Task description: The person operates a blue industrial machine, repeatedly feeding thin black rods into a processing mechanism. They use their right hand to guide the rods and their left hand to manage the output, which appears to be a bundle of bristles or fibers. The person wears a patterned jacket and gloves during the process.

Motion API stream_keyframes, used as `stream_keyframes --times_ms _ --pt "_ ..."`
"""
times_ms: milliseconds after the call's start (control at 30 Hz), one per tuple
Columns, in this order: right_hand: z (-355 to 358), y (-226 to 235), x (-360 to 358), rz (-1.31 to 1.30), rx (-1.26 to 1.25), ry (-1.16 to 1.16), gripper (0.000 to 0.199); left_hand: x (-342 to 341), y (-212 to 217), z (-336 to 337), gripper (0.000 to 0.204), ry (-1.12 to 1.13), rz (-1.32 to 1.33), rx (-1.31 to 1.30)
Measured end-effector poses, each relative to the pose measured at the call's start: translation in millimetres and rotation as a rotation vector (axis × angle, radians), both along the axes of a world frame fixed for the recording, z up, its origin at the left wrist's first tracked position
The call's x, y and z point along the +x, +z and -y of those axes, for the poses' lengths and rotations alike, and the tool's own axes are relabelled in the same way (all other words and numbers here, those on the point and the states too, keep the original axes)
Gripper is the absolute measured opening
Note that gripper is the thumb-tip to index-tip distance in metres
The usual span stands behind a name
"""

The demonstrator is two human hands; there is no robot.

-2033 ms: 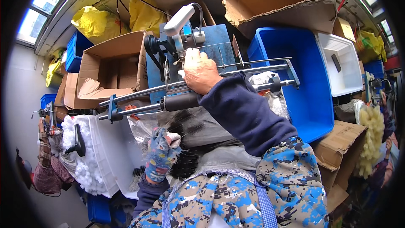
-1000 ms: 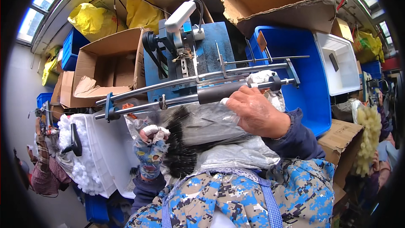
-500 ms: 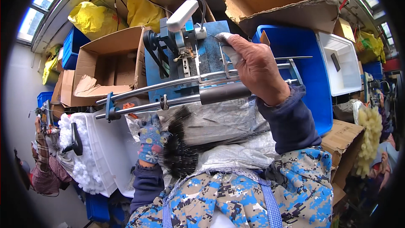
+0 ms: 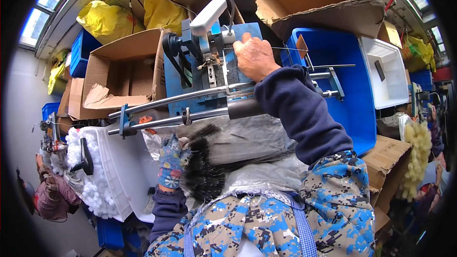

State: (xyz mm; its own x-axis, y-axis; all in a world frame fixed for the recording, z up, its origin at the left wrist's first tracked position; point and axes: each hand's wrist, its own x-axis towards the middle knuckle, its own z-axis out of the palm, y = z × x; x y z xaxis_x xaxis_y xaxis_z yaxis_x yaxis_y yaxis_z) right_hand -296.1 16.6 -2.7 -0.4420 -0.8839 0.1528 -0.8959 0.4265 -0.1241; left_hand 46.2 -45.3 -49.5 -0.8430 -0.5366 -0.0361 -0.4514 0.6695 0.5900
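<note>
My right hand (image 4: 255,57), bare, is closed over the blue plate of a bench machine (image 4: 209,57), right of its metal clamp parts. A thin straight wire (image 4: 287,48) shows to the right of the knuckles; whether my fingers grip it is hidden. Lower left, my left hand (image 4: 173,161) wears a flowered glove, its fingers curled against a bundle of black bristles (image 4: 203,169). Whatever lies inside those fingers cannot be made out. Thin dark strands trail rightward from the bundle across a silvery-white sheet (image 4: 257,135) over my lap.
Two steel rails (image 4: 166,120) cross the machine's front. Cardboard boxes (image 4: 107,64) stand left and behind. A blue bin (image 4: 354,114) and a white tray (image 4: 388,74) are at right. Left is a white bin (image 4: 112,171) beside white fluffy material. Other people work at both far sides.
My right hand has moved left and away from me over the machine plate, its forearm now crossing the rails. A thin wire shows beside it. My left hand has barely shifted.
</note>
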Motion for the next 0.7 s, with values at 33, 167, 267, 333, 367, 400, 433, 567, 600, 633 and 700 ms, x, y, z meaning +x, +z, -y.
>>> stream_keyframes --times_ms 33,167,267,333,367,400,433,567,600,633,700 --pt "-1 0 0 -0.002 -0.013 -0.003 0.013 -4 3 0 0.027 -0.039 -0.012 -0.062" --pt "-3 -1 -1 -0.005 -0.028 0.004 0.013 -14 6 -5 0.026 -0.068 -0.089 -0.166" --pt "-3 -3 -2 -0.014 -0.047 0.001 0.012 -13 7 -5 0.023 -0.073 -0.11 -0.139" --pt "-4 -1 0 -0.038 -0.043 -0.007 0.012 -13 6 -7 0.018 -0.052 -0.144 -0.093" --pt "-4 -1 0 -0.042 -0.055 0.005 0.012 -11 2 -6 0.015 -0.028 -0.128 -0.033" --pt "-4 -2 0 -0.046 -0.067 0.017 0.012 -7 -6 -6 0.013 -0.003 -0.112 0.028" --pt "-4 -2 0 -0.05 -0.08 0.029 0.011 -5 -8 -5 0.011 0.012 -0.103 0.044" --pt "-5 -5 -3 -0.001 -0.115 0.056 0.012 -10 -9 -9 0.007 0.017 -0.101 0.003" --pt "-5 -6 -4 0.008 -0.121 0.059 0.012 -12 -4 -11 0.009 0.004 -0.105 -0.005" --pt "-5 -7 -4 0.018 -0.127 0.061 0.012 -15 0 -12 0.01 -0.008 -0.11 -0.013" --pt "-4 -7 -5 0.027 -0.129 0.063 0.012 -19 7 -14 0.016 -0.044 -0.134 -0.051"
